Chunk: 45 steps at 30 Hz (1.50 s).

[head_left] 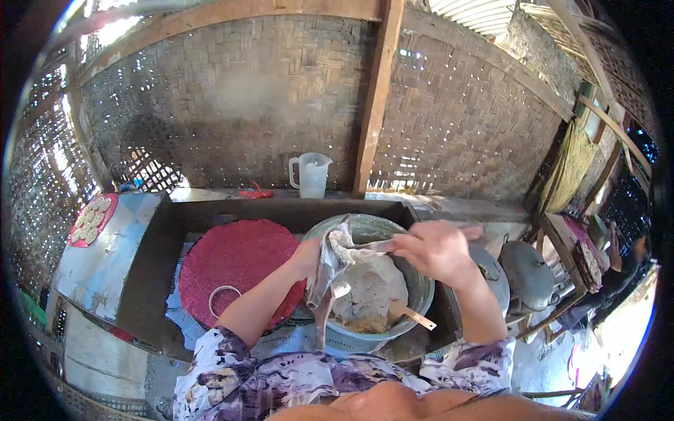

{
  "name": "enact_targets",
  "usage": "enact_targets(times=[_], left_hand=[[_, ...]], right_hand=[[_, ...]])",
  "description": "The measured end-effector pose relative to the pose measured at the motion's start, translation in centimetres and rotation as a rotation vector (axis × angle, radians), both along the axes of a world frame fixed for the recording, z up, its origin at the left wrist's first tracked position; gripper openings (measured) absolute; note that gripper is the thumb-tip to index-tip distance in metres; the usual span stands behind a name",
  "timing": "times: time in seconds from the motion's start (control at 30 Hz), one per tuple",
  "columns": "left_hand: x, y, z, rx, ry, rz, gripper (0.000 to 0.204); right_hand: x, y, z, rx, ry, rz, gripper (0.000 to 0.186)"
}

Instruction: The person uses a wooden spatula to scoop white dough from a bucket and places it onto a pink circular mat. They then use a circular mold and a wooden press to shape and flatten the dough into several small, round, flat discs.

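My left hand [307, 258] is closed around a shiny grey, bag-like holder [327, 270] that narrows to a tube at its lower end. Pale dough shows at the holder's open top. In my right hand [437, 249] is a spatula [375, 247], its blade end at that dough. Below both hands, a greenish basin [423, 298] contains a large mass of greyish dough [375, 284]. A flat wooden paddle [415, 316] leans in the basin at its near right. A long-handled spoon-like tool [321, 326] with a whitish end lies by the basin's left side.
Left of the basin lies a round red tray [239, 256] with a pale ring [223, 300] on it. A clear pitcher [312, 175] stands behind, near the woven wall [232, 105]. Flat pale pieces rest on a red sheet [105, 200] at far left. Lidded pots [528, 274] stand right.
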<state>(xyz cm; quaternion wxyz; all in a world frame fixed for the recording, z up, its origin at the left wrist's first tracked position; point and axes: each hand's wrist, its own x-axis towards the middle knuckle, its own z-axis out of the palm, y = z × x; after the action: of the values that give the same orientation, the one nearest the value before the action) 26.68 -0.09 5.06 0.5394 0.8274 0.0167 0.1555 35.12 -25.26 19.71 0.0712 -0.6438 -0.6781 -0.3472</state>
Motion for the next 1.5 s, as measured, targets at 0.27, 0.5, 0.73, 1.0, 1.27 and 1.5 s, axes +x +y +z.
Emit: enact_targets(times=[0.27, 0.5, 0.73, 1.0, 1.27, 1.5], left_hand=[[7.2, -0.5, -4.8, -0.454, -0.188, 0.074, 0.032], [6.9, 2.1, -5.4, -1.324, -0.134, -0.014, 0.033], [6.0, 0.1, -4.7, -0.353, -0.247, 0.190, 0.040], [3.7, 2.4, -2.1, -1.192, -0.127, 0.157, 0.030], [2.1, -0.9, 1.6, -1.228, -0.006, 0.134, 0.030], [2.6, 0.8, 0.4, -1.155, -0.076, 0.076, 0.028]], right_hand=[[-1.5, 3.2, -9.5, 0.685, 0.802, -0.346, 0.018], [-3.3, 1.1, -11.1, 0.574, 0.598, -0.244, 0.016], [-1.8, 4.1, -10.4, 0.645, 0.929, -0.427, 0.019], [-4.2, 1.1, -11.3, 0.538, 0.983, -0.209, 0.017], [-1.7, 1.6, -12.3, 0.573, 0.813, -0.420, 0.022], [-2.5, -0.1, -10.4, 0.522, 1.061, -0.445, 0.025]])
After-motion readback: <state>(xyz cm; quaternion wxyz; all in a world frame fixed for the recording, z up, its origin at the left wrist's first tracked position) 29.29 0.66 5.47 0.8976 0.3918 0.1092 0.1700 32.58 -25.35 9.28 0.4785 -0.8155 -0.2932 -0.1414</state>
